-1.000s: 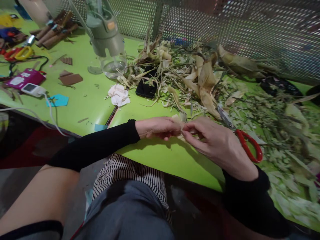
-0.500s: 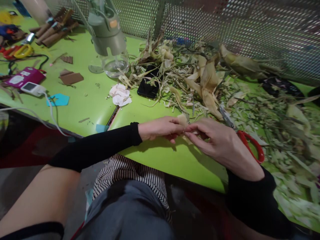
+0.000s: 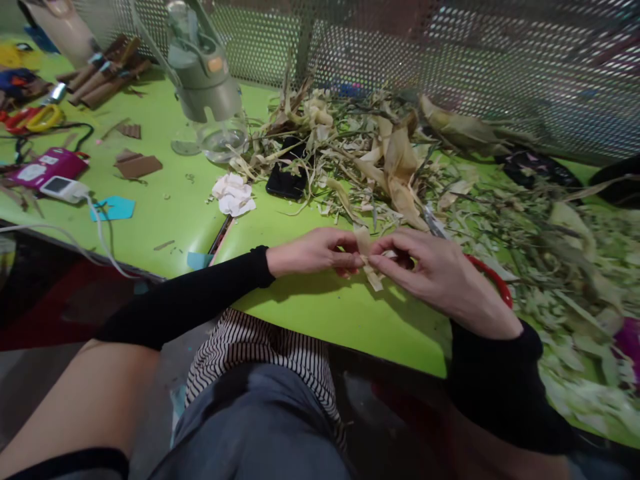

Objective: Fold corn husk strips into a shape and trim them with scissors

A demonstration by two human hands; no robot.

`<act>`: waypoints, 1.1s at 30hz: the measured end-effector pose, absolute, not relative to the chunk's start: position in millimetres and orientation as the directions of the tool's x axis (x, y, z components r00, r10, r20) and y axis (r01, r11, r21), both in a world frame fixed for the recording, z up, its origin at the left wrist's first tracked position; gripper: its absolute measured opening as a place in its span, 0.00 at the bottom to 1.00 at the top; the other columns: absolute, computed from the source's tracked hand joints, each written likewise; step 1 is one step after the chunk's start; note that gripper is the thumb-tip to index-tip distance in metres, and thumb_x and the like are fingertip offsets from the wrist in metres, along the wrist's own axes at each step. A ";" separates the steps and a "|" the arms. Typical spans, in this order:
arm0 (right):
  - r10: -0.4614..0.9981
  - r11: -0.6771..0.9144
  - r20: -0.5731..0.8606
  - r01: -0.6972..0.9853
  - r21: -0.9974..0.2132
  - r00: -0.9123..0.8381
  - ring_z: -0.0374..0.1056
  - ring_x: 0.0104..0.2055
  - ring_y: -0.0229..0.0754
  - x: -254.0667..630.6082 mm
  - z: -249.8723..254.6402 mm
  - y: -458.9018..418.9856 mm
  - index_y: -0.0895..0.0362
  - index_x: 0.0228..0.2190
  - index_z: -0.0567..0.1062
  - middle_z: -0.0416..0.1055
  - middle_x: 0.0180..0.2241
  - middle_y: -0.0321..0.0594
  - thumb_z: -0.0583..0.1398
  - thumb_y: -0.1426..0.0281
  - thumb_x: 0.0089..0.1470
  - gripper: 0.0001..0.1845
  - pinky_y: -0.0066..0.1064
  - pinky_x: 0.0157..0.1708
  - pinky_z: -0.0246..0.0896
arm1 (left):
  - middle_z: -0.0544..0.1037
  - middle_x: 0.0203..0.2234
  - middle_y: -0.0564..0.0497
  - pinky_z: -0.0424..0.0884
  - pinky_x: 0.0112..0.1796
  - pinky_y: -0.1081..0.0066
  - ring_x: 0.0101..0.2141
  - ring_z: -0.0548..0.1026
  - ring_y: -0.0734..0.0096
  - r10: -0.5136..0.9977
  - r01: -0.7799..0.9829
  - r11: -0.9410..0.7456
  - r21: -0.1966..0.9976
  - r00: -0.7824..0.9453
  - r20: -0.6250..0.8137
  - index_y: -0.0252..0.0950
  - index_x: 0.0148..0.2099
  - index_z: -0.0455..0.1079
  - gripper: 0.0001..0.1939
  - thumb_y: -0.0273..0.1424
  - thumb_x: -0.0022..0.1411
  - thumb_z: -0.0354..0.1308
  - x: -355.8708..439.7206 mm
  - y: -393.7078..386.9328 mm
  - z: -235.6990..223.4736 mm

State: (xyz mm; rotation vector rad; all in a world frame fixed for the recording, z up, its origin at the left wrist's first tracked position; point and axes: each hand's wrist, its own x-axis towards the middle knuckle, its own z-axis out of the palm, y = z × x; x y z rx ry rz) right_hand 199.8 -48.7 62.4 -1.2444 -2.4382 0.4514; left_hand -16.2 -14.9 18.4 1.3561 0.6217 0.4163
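Between both hands, over the front of the green table (image 3: 300, 297), is a pale strip of corn husk (image 3: 373, 277), pinched in at its middle, with one end pointing up and one down. My left hand (image 3: 320, 252) is closed, thumb and fingertips gripping the strip from the left. From the right, my right hand (image 3: 430, 270) pinches the same spot between thumb and forefinger. Red-handled scissors (image 3: 493, 277) lie partly hidden behind the right hand. Just beyond the hands spreads a heap of dry corn husks (image 3: 400, 160) and shredded bits.
A phone (image 3: 285, 181) lies at the heap's left edge beside crumpled white paper (image 3: 233, 195). Behind them stands a clear bottle with a grey-green lid (image 3: 207, 87). A purple box (image 3: 50, 167), a white device with a cable (image 3: 63, 189) and brown rolls (image 3: 105, 73) occupy the left. A perforated panel (image 3: 450, 60) closes the back.
The hands have drawn slightly apart around the husk strip, and more of its lower end shows. The view has shifted a little, moving the table's things slightly left.
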 end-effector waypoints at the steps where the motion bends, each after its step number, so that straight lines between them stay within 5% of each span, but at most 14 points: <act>1: 0.818 0.558 0.157 0.698 -0.449 -0.553 0.68 0.28 0.42 200.4 63.5 -48.5 0.53 0.31 0.73 0.75 0.27 0.39 0.59 0.65 0.64 0.10 0.34 0.29 0.59 | 0.75 0.33 0.53 0.74 0.42 0.69 0.32 0.75 0.77 0.610 0.065 0.190 0.980 0.774 -0.169 0.31 0.39 0.71 0.06 0.29 0.67 0.63 -15.9 -15.2 17.8; 9: 0.809 0.546 0.100 0.676 -0.494 -0.579 0.69 0.31 0.42 201.3 66.9 -48.5 0.53 0.32 0.74 0.76 0.30 0.40 0.57 0.66 0.66 0.10 0.34 0.32 0.60 | 0.79 0.33 0.51 0.72 0.44 0.68 0.35 0.76 0.75 0.635 0.094 0.162 0.982 0.752 -0.176 0.31 0.38 0.71 0.05 0.27 0.67 0.62 -13.1 -18.9 16.6; 23: 0.813 0.497 0.011 0.684 -0.533 -0.582 0.69 0.31 0.43 204.3 71.3 -49.7 0.53 0.32 0.73 0.75 0.31 0.39 0.57 0.61 0.67 0.13 0.35 0.33 0.61 | 0.80 0.31 0.53 0.69 0.36 0.75 0.29 0.76 0.77 0.718 0.269 -0.251 0.930 0.696 -0.007 0.35 0.37 0.69 0.06 0.27 0.70 0.59 -12.2 -29.0 19.2; 33: 0.871 0.479 0.152 0.736 -0.478 -0.468 0.65 0.27 0.40 196.4 63.7 -48.8 0.53 0.30 0.72 0.74 0.28 0.38 0.58 0.67 0.65 0.09 0.32 0.28 0.56 | 0.78 0.29 0.54 0.74 0.38 0.74 0.30 0.76 0.80 0.749 0.014 0.137 0.991 0.652 -0.113 0.32 0.36 0.67 0.07 0.23 0.70 0.56 -4.1 -23.0 11.1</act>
